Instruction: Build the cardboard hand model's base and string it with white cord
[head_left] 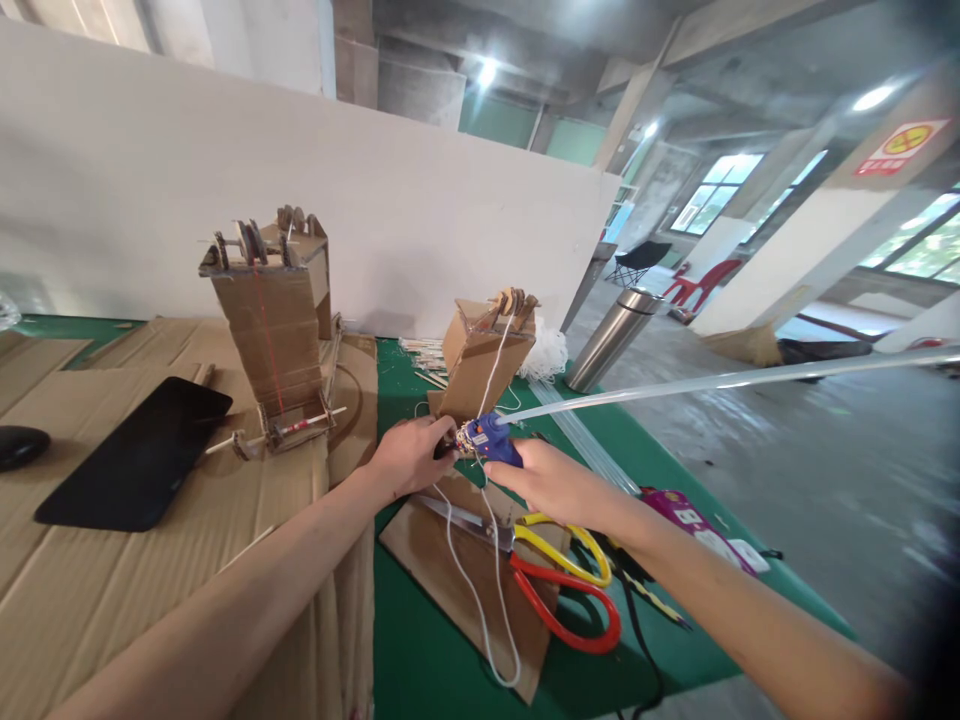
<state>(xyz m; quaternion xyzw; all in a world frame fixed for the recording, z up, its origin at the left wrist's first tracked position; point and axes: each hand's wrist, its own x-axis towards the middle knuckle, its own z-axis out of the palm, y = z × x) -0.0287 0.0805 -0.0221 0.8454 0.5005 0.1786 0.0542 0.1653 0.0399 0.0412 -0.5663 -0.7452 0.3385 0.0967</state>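
Two bare forearms reach in from the near edge toward a green bench (420, 650). Left hand (411, 455) has its fingers curled shut around a small wound part at the foot of a cardboard tower (480, 365), touching it. Right hand (551, 482) grips a blue glue gun (495, 438) — its fingers are wrapped about the handle, the nozzle pointing at the left fingertips. From the gun's back a long clear glue stick (712, 382) runs away to the right. White string (480, 600) hangs from the tower and loops below both hands, over a flat cardboard sheet (435, 560). Just under the right fingers lie scissors (562, 580) with red and yellow handles. Beyond the left fingers stands a taller cardboard tower (274, 320) — beside it, a black tablet (139, 455).
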